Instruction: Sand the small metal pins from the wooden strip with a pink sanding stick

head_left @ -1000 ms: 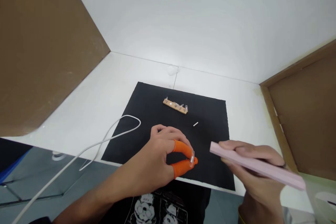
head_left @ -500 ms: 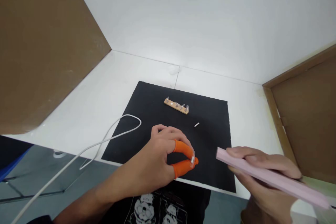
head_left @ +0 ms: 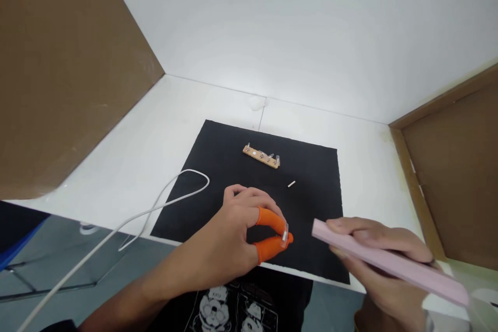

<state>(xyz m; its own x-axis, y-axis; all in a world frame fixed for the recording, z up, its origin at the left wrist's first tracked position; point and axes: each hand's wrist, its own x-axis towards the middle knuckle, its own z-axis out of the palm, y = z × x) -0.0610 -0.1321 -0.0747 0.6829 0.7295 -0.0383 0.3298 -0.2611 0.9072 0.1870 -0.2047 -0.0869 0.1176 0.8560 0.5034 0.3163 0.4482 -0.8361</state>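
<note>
The left hand reaches in over the desk from its front edge, above a black mat. Its thumb and index finger wear orange finger covers, and these two fingers pinch a small clear piece at their tips. The piece stands roughly upright, above the mat and near the desk's front edge. The remaining fingers of this hand are bent and lie close together; whether they touch the mat cannot be told.

The right hand clasps a long pink bar with fingers along both of its long sides. The bar slants: one end points over the mat, near the desk's front edge, while the other runs back past the hand toward the wrist. Bar and clear piece are apart.

Farther in, toward the desk's back edge, a narrow wooden strip lies on the mat. Small clear parts stick up from it, one near its left end and several toward its right, with a white round spot between. A short white stick lies on the mat between strip and pink bar. A white cable crosses the desk's front edge on the left, its loop reaching onto the mat.
</note>
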